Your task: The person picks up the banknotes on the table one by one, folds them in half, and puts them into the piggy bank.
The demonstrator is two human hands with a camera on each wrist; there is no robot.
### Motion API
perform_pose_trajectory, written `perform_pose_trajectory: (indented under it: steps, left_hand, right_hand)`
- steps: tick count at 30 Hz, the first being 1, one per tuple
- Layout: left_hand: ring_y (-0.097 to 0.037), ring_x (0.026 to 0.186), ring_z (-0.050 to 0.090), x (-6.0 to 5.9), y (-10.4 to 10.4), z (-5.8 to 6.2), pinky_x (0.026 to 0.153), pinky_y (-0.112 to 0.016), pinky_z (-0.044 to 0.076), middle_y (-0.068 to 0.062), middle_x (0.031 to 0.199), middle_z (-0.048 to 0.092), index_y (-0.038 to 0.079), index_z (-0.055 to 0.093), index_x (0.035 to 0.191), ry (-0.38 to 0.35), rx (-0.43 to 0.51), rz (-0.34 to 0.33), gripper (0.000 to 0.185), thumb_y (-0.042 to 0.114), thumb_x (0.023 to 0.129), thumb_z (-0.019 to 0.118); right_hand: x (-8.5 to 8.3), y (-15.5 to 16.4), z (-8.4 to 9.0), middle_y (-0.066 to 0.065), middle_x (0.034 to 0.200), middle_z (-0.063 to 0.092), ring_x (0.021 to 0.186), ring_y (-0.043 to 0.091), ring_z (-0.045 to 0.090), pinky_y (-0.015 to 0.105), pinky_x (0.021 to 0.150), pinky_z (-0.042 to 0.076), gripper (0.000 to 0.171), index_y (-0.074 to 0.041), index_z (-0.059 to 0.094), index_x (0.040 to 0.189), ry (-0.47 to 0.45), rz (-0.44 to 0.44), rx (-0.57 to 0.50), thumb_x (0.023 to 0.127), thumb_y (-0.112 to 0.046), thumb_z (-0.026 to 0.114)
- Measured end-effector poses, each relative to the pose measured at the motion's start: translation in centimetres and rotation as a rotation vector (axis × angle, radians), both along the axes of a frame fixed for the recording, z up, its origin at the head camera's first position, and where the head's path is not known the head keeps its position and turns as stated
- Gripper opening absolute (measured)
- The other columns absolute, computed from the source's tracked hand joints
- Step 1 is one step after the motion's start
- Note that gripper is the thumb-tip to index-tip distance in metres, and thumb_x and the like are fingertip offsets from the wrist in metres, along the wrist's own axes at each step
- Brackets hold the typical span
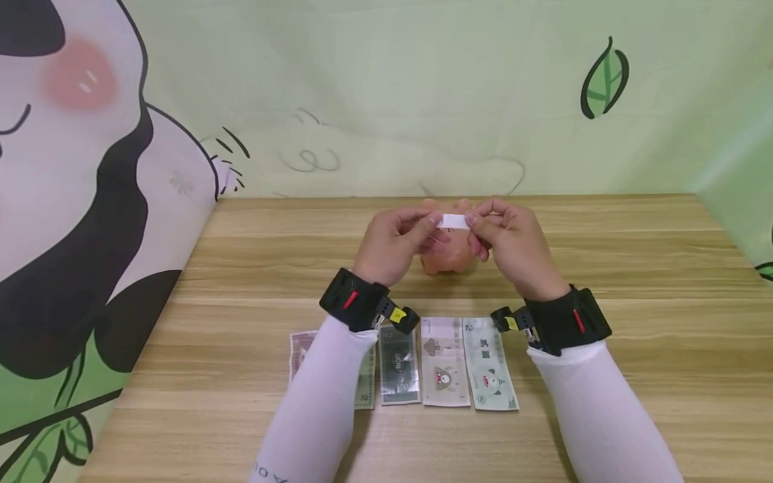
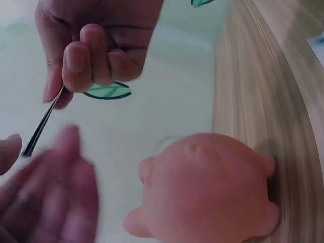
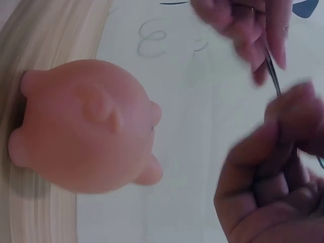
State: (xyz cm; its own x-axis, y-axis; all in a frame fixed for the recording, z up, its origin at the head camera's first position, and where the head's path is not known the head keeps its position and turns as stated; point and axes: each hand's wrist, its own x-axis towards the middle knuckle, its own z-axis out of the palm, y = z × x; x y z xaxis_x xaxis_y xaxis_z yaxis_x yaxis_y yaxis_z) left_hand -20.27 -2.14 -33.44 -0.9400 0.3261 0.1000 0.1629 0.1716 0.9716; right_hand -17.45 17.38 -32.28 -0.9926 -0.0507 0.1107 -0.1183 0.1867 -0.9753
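In the head view, a small white folded paper strip [image 1: 454, 221] spans the gap between both hands. My left hand [image 1: 395, 243] pinches its left end between thumb and fingers, and my right hand [image 1: 513, 240] pinches the right end. From the left wrist view the strip [image 2: 43, 124] appears edge-on, thin and dark, as does the strip [image 3: 273, 76] in the right wrist view. Just behind and below the hands stands a pink piggy bank [image 1: 448, 255], partly hidden by them. Its rounded back with a curly tail [image 3: 101, 106] faces the person.
Several cartoon banknotes lie in a row nearer the person, among them a dark one [image 1: 400, 369], a pinkish one [image 1: 445, 386] and a pale green one [image 1: 492, 365]. My left sleeve [image 1: 314, 409] covers part of the row's left end. Behind the wooden table [image 1: 652, 282] hangs a printed green backdrop [image 1: 423, 80].
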Motion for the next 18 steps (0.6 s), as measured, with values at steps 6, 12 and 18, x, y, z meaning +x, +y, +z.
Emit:
perform_pose_trajectory:
  steps: [6,12,18]
  left_hand:
    - [-0.025,0.137,0.056,-0.2,0.5,-0.7,0.113,-0.049,0.049,-0.001,0.147,0.062,0.024,0.065,0.141,0.072,-0.32,-0.013,0.038,0.038,0.107,0.057]
    - [-0.031,0.159,0.024,0.1,1.3,-1.3,0.133,-0.046,0.016,-0.004,0.172,0.026,0.021,0.048,0.156,0.181,-0.597,-0.156,0.05,0.037,0.108,0.052]
    - [-0.04,0.158,0.024,0.6,1.6,-1.4,0.131,-0.054,0.018,-0.003,0.174,0.012,0.025,0.045,0.157,0.149,-0.689,-0.185,0.053,0.044,0.107,0.052]
  right_hand:
    - [-0.2,0.8,-0.1,-0.003,0.074,0.065,0.067,0.011,0.06,0.02,0.066,0.057,0.02,0.002,0.061,0.11,0.021,-0.141,-0.037,0.11,-0.013,0.048]
    - [-0.3,1.0,-0.1,-0.001,0.086,0.07,0.076,0.011,0.069,0.022,0.076,0.061,0.023,0.0,0.061,0.117,-0.026,-0.16,-0.038,0.111,-0.016,0.046]
    - [-0.7,1.0,-0.5,-0.004,0.083,0.071,0.075,0.009,0.068,0.021,0.075,0.061,0.023,0.0,0.063,0.116,-0.068,-0.18,-0.015,0.109,-0.02,0.053]
